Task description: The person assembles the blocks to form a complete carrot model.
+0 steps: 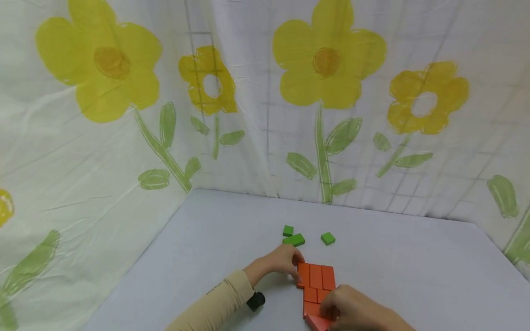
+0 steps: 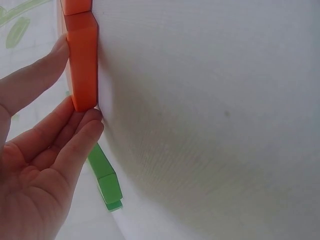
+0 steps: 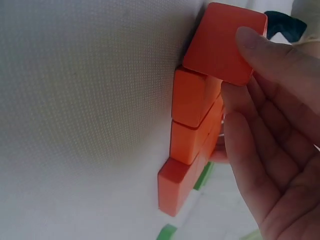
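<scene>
Orange-red blocks (image 1: 316, 275) lie flat, edge to edge, in a group on the white table. My left hand (image 1: 281, 259) grips the orange block (image 2: 84, 60) at the group's far left corner. Its thumb lies along one side, with the fingertips at the block's end. At the near end, my right hand (image 1: 352, 305) pinches a red block (image 3: 220, 40) between thumb and fingers. That block is tilted against the last row, and its near part runs out of the head view. The right hand covers part of the group's right side.
Beyond the left hand lie a small green block (image 1: 288, 231) and a longer green block (image 1: 295, 240). Another green block (image 1: 328, 238) sits farther right. A black device (image 1: 256, 301) is beside the left wrist. A flower-printed curtain (image 1: 248, 151) hangs behind the table (image 1: 414, 266).
</scene>
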`<state>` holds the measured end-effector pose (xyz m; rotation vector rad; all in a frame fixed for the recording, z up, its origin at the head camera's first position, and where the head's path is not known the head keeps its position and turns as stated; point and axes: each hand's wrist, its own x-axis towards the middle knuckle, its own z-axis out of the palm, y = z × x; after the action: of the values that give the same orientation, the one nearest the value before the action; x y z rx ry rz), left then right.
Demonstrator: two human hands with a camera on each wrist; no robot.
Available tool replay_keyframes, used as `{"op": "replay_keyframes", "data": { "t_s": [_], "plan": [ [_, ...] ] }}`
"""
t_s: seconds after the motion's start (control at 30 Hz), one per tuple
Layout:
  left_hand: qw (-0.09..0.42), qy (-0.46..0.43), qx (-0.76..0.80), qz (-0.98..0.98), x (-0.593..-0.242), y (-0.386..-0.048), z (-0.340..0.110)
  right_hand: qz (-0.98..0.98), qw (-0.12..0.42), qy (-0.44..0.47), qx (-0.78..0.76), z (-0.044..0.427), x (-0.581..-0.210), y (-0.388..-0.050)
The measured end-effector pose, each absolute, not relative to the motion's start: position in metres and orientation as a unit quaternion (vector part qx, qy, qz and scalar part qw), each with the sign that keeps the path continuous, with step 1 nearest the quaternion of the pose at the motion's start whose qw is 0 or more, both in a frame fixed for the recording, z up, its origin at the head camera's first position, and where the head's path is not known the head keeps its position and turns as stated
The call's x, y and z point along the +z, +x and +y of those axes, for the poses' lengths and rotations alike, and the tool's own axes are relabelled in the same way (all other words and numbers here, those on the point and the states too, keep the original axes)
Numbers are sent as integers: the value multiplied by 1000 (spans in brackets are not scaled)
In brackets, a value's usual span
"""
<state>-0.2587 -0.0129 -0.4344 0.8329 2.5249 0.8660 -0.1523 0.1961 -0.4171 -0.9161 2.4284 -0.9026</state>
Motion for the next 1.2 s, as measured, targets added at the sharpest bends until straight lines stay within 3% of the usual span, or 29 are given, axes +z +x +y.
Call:
{"op": "replay_keyframes", "data": {
  "t_s": [0.77,1.03,1.2],
  "plan": [
    [172,297,304,889,-433,-258,-13,891,171,-335,-256,192,-412,-152],
    [179,289,312,887,-433,-258,-13,869,161,-360,-297,204,-385,-188],
    [183,279,319,887,-433,-258,-14,892,75,-346,-282,207,-384,-222]
  ]
}}
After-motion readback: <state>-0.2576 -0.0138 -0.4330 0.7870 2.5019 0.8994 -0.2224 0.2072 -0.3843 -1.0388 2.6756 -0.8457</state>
